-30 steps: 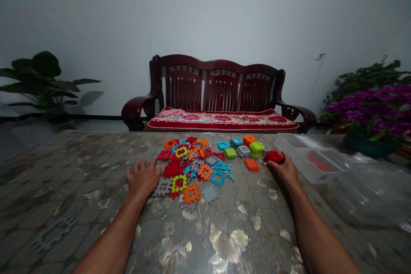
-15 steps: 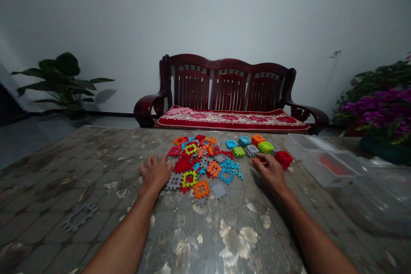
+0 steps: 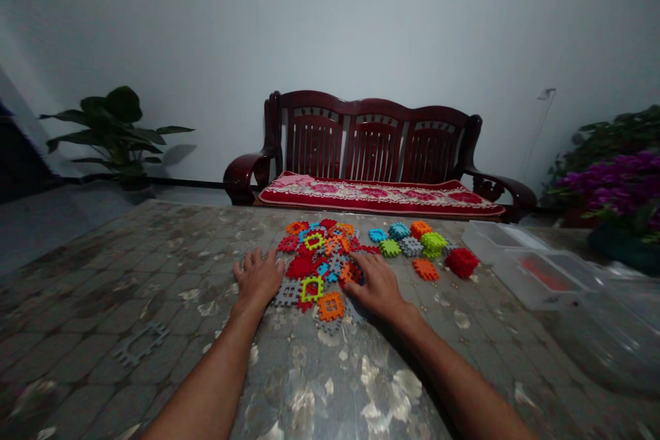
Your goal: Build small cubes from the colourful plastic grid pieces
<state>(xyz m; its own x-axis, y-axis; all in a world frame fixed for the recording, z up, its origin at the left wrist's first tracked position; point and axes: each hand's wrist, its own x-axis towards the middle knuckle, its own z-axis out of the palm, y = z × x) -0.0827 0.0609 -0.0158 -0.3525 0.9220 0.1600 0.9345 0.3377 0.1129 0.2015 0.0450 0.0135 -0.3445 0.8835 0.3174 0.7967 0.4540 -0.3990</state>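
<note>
A loose pile of notched interlocking tiles lies mid-table in red, orange, blue, green and grey. My left hand (image 3: 260, 276) rests at the pile's left side with fingers spread, beside a grey window tile (image 3: 287, 293). Over the right part of the pile is my right hand (image 3: 380, 289), thumb and fingers apart around an orange tile (image 3: 348, 272) that it partly covers. Blue tiles under this hand are mostly hidden. Nearer me in the pile lie a green frame tile (image 3: 312, 289) and an orange window tile (image 3: 331, 306).
Right of the pile sit sorted stacks, including a green stack (image 3: 434, 243), a red stack (image 3: 461, 262) and a single orange tile (image 3: 425, 269). Clear plastic boxes (image 3: 541, 275) stand farther right. A grey frame tile (image 3: 141, 344) lies at left. Behind the table is a wooden bench (image 3: 371, 106).
My right hand has let go of an orange tile, now lying by the stacks, and moved left onto the pile. My left hand stays beside the pile. The view has shifted slightly.
</note>
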